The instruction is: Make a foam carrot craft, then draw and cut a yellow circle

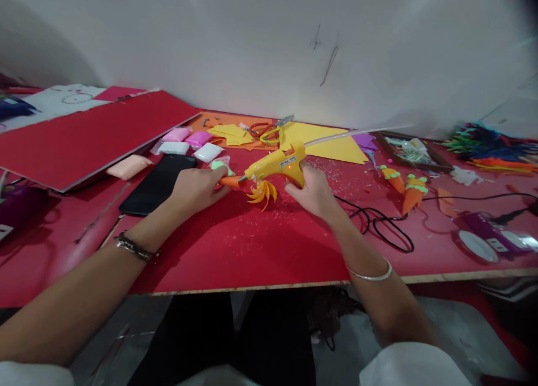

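My right hand (313,191) is closed around the handle of a yellow glue gun (277,163), which has a small orange light lit and a long clear glue stick (336,137) sticking out of its back. The nozzle points left and meets, or nearly meets, an orange piece (231,181) pinched in my left hand (197,187); the exact contact is too small to tell. Just below the nozzle is a fringed yellow-orange paper piece (263,193); whether it is joined to the orange piece I cannot tell. A black phone (157,184) lies beside my left hand.
Soft clay packets (208,152), scissors (269,133) and yellow sheets (323,142) lie toward the wall. A red board (96,134) rests at left. On the right are orange cone figures (414,193), a brown tray (414,150), a looped black cable (389,229) and a purple device (490,232).
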A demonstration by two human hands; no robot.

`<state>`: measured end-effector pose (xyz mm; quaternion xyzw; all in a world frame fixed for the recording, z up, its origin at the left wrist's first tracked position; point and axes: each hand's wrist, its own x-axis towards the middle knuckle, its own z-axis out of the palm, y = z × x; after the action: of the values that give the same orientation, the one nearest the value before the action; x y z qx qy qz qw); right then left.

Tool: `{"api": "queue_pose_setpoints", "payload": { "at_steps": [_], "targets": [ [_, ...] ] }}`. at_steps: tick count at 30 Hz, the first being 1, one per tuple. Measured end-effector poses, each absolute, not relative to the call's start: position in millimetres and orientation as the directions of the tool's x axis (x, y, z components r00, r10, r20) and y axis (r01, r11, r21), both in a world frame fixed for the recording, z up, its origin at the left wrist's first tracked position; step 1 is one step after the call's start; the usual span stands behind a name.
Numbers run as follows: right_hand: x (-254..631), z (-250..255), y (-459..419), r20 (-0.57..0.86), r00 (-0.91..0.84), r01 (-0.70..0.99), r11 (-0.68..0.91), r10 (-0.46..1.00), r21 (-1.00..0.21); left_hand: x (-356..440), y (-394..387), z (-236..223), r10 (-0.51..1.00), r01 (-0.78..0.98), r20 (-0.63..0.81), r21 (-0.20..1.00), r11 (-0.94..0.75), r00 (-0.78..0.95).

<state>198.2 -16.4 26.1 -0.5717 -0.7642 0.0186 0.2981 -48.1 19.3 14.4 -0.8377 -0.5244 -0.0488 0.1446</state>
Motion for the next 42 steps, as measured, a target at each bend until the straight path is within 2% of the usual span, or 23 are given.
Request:
{"api": "queue_pose_setpoints", "payload": {
  "at_steps": [8,19,29,37,42],
  "targets": [
    [200.0,21.8,-12.6,0.441,-0.074,0.867,0.276,0.894,-0.415,-44.3,17.3,17.3,0.899,0.918,0.206,-0.173,-0.356,0.387],
    [195.5,23.6,-14.3,0.453,-0.047,0.927,0.207,0.890,-0.311,-45.8,18.5,15.8,0.892,0.916,0.213,-0.138,-0.378,0.400],
    [192.3,25.8,-18.8,0.449,-0.024,0.868,0.241,0.893,-0.434,-44.5,20.0,13.7,0.892,0.915,0.205,-0.069,-0.397,0.402],
    [219.7,19.9,-2.8,0.467,0.144,0.882,0.101,0.872,-0.461,-46.4,16.8,14.1,0.868,0.899,0.258,-0.007,-0.438,0.425],
    [255.3,10.6,11.2,0.388,0.305,0.888,-0.112,0.870,-0.446,-45.9,15.9,17.3,0.884,0.917,0.268,0.004,-0.399,0.383]
  ]
}}
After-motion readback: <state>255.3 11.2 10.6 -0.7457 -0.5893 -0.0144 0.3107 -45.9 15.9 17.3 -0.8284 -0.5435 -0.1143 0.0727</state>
